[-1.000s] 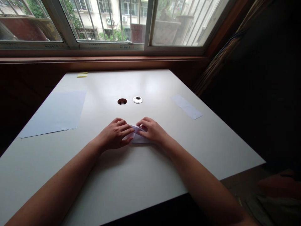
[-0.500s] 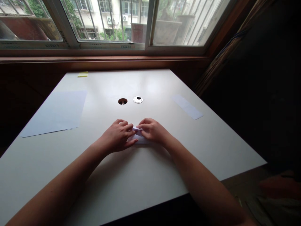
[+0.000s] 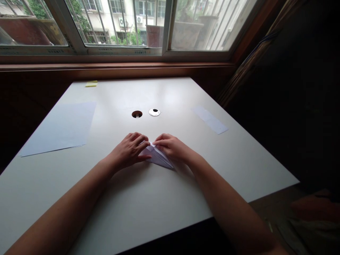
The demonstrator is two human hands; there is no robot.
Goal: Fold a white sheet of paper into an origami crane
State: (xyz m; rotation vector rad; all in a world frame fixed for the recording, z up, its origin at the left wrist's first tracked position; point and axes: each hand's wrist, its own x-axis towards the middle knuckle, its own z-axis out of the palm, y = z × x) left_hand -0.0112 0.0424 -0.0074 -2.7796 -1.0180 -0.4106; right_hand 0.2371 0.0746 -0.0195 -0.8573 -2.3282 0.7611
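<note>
A small piece of folded white paper (image 3: 160, 161) lies on the white table between my two hands, a pointed corner turned toward me on the right. My left hand (image 3: 132, 147) is at its left side, fingers curled over the upper edge and thumb stretched along the near part. From the right, my right hand (image 3: 170, 144) pinches the upper part between thumb and fingers. Both hands cover much of the paper, so its full shape is hidden.
Larger white sheets (image 3: 60, 127) lie at the left, and a narrow paper strip (image 3: 211, 120) at the right. Beyond my hands are a round cable hole (image 3: 137, 114) and its loose cover (image 3: 154, 112). A yellow sticky pad (image 3: 91, 84) sits near the far edge of the table (image 3: 148, 202).
The folded paper has turned, its near edge now slanting to a point at the right. My left hand has shifted slightly left. The right hand stays on the paper.
</note>
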